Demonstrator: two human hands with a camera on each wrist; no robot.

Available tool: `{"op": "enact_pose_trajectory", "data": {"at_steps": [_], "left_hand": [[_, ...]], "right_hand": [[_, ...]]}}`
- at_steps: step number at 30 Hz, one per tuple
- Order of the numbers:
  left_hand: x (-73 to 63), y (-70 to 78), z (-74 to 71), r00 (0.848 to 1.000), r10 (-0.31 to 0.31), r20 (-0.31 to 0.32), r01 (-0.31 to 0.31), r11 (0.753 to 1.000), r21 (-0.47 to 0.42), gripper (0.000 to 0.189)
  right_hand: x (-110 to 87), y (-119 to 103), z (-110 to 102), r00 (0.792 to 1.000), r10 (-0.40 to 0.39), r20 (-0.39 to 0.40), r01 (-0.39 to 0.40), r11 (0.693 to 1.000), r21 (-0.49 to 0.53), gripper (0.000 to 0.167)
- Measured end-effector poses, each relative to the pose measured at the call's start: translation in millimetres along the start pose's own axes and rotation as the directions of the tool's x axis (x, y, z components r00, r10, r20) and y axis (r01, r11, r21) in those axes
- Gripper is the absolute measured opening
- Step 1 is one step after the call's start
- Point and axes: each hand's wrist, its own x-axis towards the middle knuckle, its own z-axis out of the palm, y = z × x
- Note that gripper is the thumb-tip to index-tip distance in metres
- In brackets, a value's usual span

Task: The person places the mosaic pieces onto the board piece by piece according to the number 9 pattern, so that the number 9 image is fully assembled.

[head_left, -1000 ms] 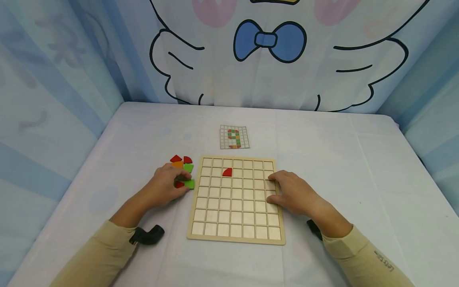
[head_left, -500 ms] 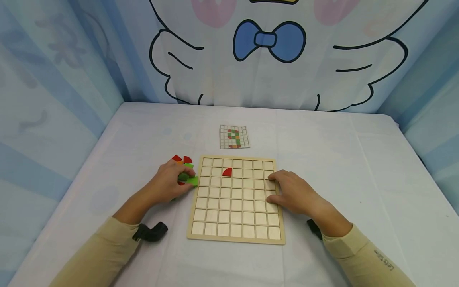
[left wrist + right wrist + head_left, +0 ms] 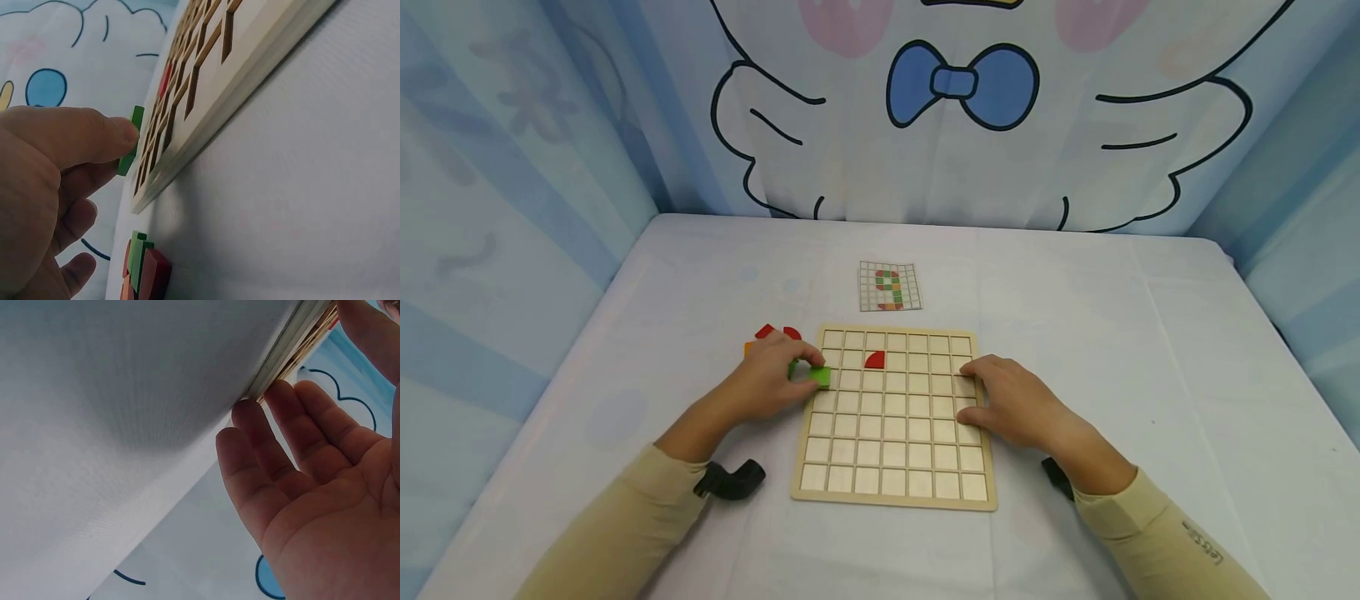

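My left hand [image 3: 766, 377] pinches a green square tile [image 3: 822, 377] between thumb and finger, at the left rim of a wooden grid board [image 3: 893, 503]. In the left wrist view the green tile [image 3: 127, 164] stands on edge, raised over the board's corner. One red quarter-circle tile [image 3: 876, 360] lies in a cell of an upper row. My right hand [image 3: 1015, 402] rests on the board's right edge, thumb and fingers spread apart. Its fingers [image 3: 275, 437] are nearly straight in the right wrist view, the tips right at the board's edge.
Beside the board's left edge lies a small pile of red, orange and green tiles, partly behind my left hand; a red tile [image 3: 792, 332] shows there. A pattern card [image 3: 890, 287] with a coloured figure on a grid lies beyond the board. Printed curtains [image 3: 962, 167] surround the table.
My left hand has moved right and slightly away from me, carrying the green tile from the pile to over the board's left rim. The right hand has stayed in place.
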Motion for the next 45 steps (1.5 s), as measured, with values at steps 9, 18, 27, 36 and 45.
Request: {"op": "enact_pose_trajectory", "data": {"at_steps": [9,18,27,36,45], "left_hand": [[7.7,8.4,6.0,1.0,0.023,0.014,-0.023,1.0,0.02,0.022],[16.5,15.4,11.4,0.999,0.04,0.027,-0.041,0.999,0.023,0.022],[26.9,23.7,17.5,0.998,0.045,0.05,-0.045,0.999,0.003,0.022],[31.9,28.9,20.7,0.995,0.097,0.034,-0.098,0.995,0.006,0.023],[36.4,31.4,23.4,0.991,0.119,0.054,-0.12,0.993,0.014,0.023]], "right_hand": [[0.4,1,1,1.0,-0.001,0.002,0.001,1.0,0.0,0.053],[0.6,1,0,1.0,0.005,0.003,-0.005,1.0,0.004,0.054],[0.2,0,0,1.0,0.006,0.003,-0.006,1.0,0.004,0.054],[0.6,0,0,1.0,0.007,0.002,-0.007,1.0,0.0,0.054],[0.5,1,0,1.0,0.001,0.003,-0.001,1.0,0.001,0.053]]}}
